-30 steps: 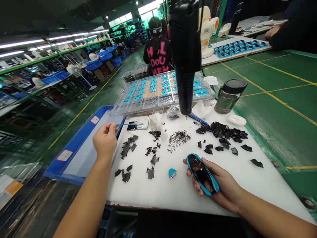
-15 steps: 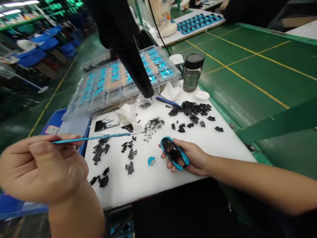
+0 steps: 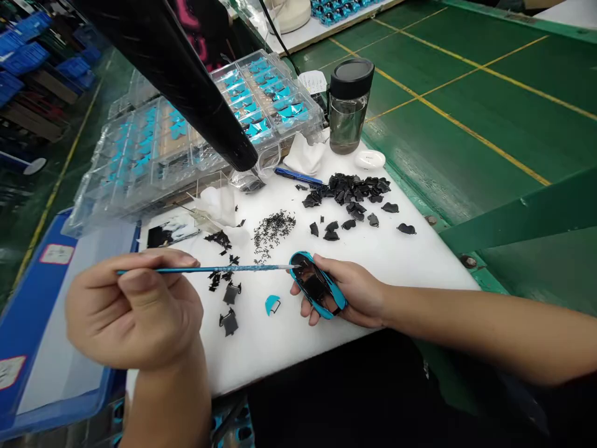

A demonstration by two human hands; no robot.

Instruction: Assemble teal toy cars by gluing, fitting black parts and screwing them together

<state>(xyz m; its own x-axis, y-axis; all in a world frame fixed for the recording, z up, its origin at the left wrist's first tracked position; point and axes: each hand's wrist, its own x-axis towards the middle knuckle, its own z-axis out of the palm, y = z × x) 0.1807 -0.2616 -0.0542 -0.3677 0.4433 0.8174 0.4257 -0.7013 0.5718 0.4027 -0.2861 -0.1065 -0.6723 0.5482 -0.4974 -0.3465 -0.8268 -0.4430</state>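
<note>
A thin blue paintbrush (image 3: 209, 269) is pinched between thumb and fingers of my left hand (image 3: 140, 305). Its pale tip reaches the front end of a blue and black toy car body (image 3: 318, 285); whether it touches cannot be made out. My right hand (image 3: 354, 289) grips that car body from the right side, its dark top facing up. Below the brush, a small blue half-round piece (image 3: 272, 304) lies on the white board (image 3: 280, 348). Just beyond the car, many tiny black bits (image 3: 275, 230) are scattered. Dark flat parts (image 3: 229, 323) lie between my left wrist and the blue piece.
A black-sleeved tool (image 3: 224, 134) slants down over the board. Behind it stands a clear compartment box (image 3: 186, 143) of blue parts. A lidded bottle (image 3: 349, 109), blue pen (image 3: 298, 176), white oval object (image 3: 370, 159) and pile of black pieces (image 3: 354, 190) line the far side. Left is a blue bin (image 3: 60, 410).
My left hand has moved right, bringing the brush tip from the tiny black bits to the car body. The view has shifted; my right hand still holds the car body.
</note>
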